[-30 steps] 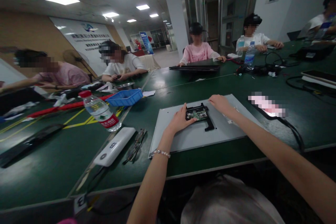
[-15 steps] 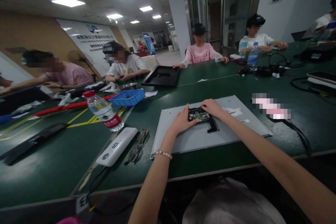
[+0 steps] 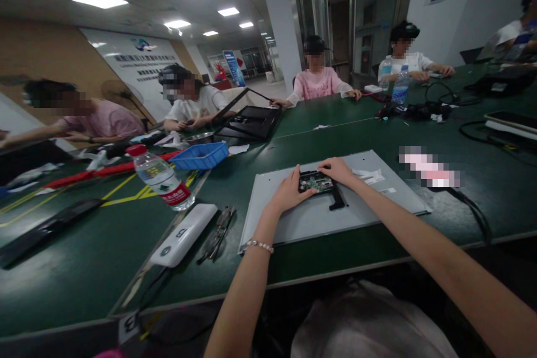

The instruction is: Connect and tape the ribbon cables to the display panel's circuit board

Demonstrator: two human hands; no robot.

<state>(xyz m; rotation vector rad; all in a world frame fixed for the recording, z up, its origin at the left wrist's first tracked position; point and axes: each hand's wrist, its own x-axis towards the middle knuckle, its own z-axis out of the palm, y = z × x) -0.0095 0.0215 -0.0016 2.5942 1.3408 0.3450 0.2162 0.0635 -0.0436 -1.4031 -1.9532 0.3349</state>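
Note:
A grey flat panel (image 3: 289,224), its look that of a display's back, lies on the green table in front of me. On it sits a black plastic bracket (image 3: 337,199) around a green circuit board (image 3: 315,183). My left hand (image 3: 289,193) grips the left side of the bracket, thumb along the near edge and fingers up the far side. At the bracket's far right corner, my right hand (image 3: 335,170) is closed with its fingertips bent onto the edge. A white label (image 3: 369,175) lies on the panel right of the board.
Left of the panel are eyeglasses (image 3: 217,235), a white power bank (image 3: 184,235), a water bottle (image 3: 161,179) and a blue tray (image 3: 200,155). A cabled device (image 3: 432,170), partly blurred out, lies to the right. Across the table, co-workers sit near a black housing (image 3: 254,123).
A thin black frame now stands raised above the black housing across the table, near a co-worker's hand. My view has shifted slightly; my hands keep their hold on the bracket.

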